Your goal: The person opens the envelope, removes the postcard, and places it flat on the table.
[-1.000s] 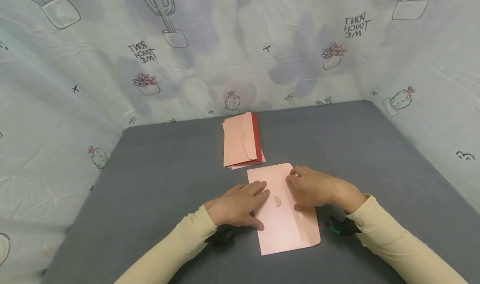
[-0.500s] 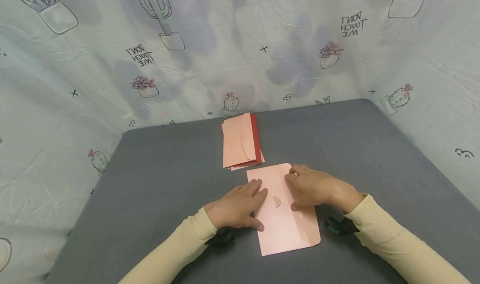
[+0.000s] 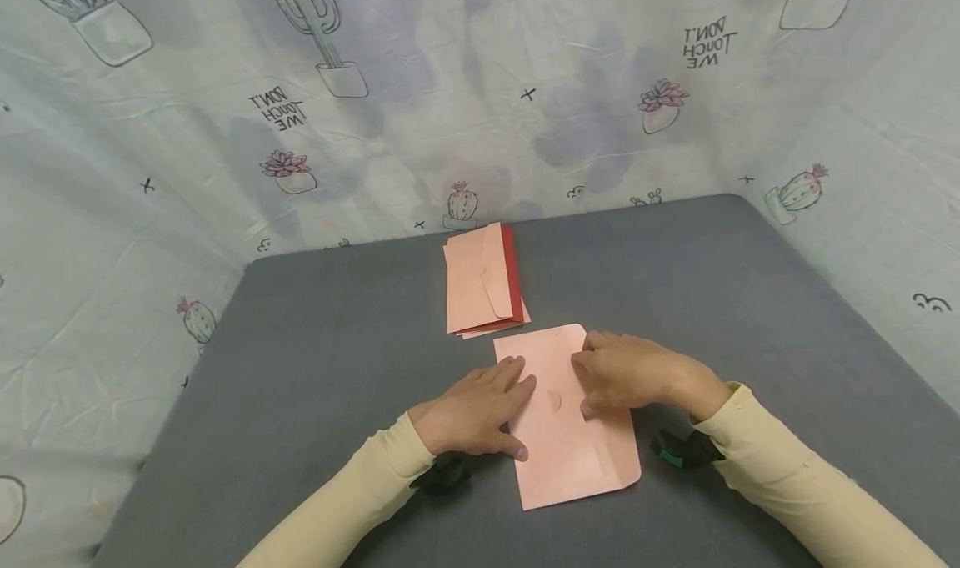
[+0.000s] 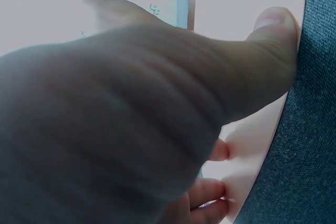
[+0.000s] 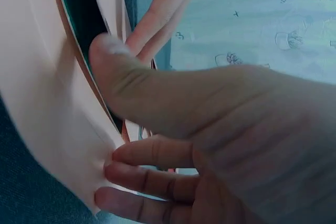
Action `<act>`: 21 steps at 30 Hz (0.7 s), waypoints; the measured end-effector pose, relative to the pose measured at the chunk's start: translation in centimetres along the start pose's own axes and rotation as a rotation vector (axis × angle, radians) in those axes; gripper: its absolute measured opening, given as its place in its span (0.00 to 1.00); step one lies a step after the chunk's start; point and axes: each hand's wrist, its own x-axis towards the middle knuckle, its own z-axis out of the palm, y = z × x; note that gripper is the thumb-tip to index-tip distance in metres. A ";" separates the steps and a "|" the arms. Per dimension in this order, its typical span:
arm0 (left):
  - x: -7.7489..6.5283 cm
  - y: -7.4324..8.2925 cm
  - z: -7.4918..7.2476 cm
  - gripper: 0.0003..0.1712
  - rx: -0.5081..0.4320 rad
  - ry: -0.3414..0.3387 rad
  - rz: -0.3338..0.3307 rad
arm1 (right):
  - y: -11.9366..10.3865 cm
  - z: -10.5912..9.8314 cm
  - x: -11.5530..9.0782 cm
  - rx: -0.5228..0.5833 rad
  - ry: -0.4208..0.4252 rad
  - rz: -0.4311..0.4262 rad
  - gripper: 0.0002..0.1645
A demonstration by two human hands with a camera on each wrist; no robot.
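A pink envelope (image 3: 558,459) lies flat in front of me, its flap (image 3: 621,451) unfolded to the right. My left hand (image 3: 480,409) rests across its left side, fingers spread and thumb near the edge. At the flap crease my right hand (image 3: 630,372) bends over the envelope. In the right wrist view, the fingertips (image 5: 116,171) touch the flap, while the thumb (image 5: 113,59) sits at the mouth, where a dark gap shows between the panels. A faint half-round mark (image 3: 555,401) shows on the body.
Behind the envelope lies a small stack of pink envelopes (image 3: 476,280) with a red strip along its right side. The grey table (image 3: 345,326) is enclosed by a white cloth (image 3: 420,134) printed with cacti. Dark straps (image 3: 686,449) sit at the wrists.
The right thumb has shifted slightly up and left along the crease. The front panel's shine has faded and its half-round mark is fainter. The left hand and the stack stay put.
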 end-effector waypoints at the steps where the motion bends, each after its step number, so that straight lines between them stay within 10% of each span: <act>1: 0.0 0.0 0.0 0.54 -0.001 -0.003 -0.002 | 0.1 0.0 0.0 0.010 -0.003 -0.010 0.29; 13: -0.2 -0.1 0.1 0.55 -0.011 -0.023 -0.026 | 0.2 0.1 0.0 0.146 -0.040 -0.096 0.37; 21: -0.3 0.0 0.2 0.54 0.005 0.002 -0.033 | 0.0 0.5 -0.2 0.175 0.015 -0.171 0.19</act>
